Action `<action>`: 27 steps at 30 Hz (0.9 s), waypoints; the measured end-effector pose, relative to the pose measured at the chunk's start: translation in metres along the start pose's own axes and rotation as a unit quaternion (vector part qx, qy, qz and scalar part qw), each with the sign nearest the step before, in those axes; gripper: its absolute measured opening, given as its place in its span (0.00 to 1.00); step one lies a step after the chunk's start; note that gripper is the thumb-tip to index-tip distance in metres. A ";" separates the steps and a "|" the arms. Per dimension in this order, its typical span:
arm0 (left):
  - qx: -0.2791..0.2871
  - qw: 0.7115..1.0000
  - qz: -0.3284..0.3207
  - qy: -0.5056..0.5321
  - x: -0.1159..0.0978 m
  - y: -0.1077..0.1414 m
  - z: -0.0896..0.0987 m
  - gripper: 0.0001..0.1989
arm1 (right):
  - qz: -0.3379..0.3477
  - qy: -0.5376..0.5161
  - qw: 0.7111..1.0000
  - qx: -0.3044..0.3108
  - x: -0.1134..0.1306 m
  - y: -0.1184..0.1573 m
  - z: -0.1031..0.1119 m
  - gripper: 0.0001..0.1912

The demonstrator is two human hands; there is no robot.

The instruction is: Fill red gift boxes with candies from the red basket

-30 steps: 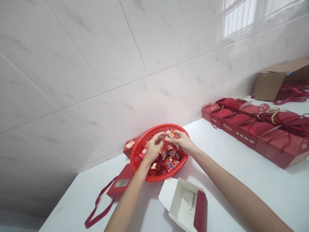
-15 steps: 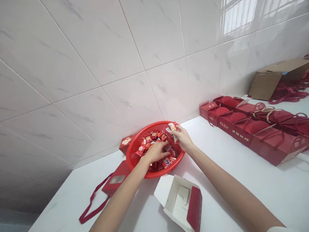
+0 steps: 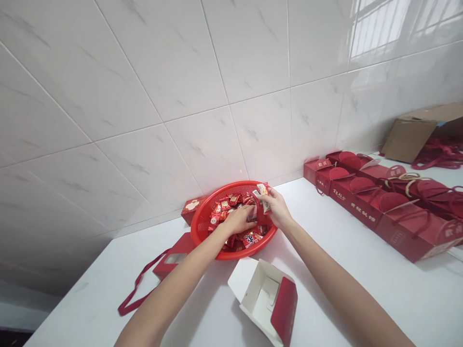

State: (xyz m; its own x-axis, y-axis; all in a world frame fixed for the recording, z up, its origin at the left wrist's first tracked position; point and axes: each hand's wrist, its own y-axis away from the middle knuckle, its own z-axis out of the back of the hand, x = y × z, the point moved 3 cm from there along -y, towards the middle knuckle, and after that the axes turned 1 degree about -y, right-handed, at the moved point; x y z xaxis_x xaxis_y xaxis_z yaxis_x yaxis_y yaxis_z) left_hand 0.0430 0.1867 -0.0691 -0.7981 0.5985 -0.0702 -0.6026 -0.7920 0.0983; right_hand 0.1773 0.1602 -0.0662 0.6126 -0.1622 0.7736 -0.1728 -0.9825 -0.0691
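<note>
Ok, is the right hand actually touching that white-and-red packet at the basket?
Touching. The head view shows the right hand with thumb and fingers closed on the white-and-red packet, no gap visible.

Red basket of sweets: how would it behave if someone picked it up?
The red basket would probably feel fairly stiff, since its thick rim looks like moulded plastic. The many wrapped sweets inside likely add some weight; they look loosely heaped, so they may shift or spill if it tips.
</note>
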 end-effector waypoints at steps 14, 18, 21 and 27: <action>-0.270 0.950 0.026 0.156 0.037 0.009 0.023 0.07 | -0.009 0.002 1.000 -0.009 0.001 0.002 -0.002 0.16; -0.409 0.877 0.029 0.251 0.043 0.022 0.036 0.08 | -0.012 0.001 1.000 -0.013 0.001 0.003 -0.002 0.17; -0.434 0.854 0.031 0.286 0.044 0.026 0.038 0.09 | -0.010 0.007 1.000 -0.009 0.001 0.003 -0.001 0.17; -0.414 0.845 0.006 0.338 0.043 0.025 0.035 0.10 | -0.009 0.022 1.000 0.006 0.000 0.004 -0.001 0.16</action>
State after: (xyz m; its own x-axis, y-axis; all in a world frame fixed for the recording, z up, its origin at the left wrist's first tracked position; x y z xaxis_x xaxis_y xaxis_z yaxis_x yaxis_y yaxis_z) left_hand -0.0062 0.1968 -0.0348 -0.4558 0.6051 -0.6527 -0.1661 -0.7783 -0.6056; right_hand 0.1759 0.1565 -0.0654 0.5808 -0.1403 0.8018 -0.1517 -0.9864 -0.0627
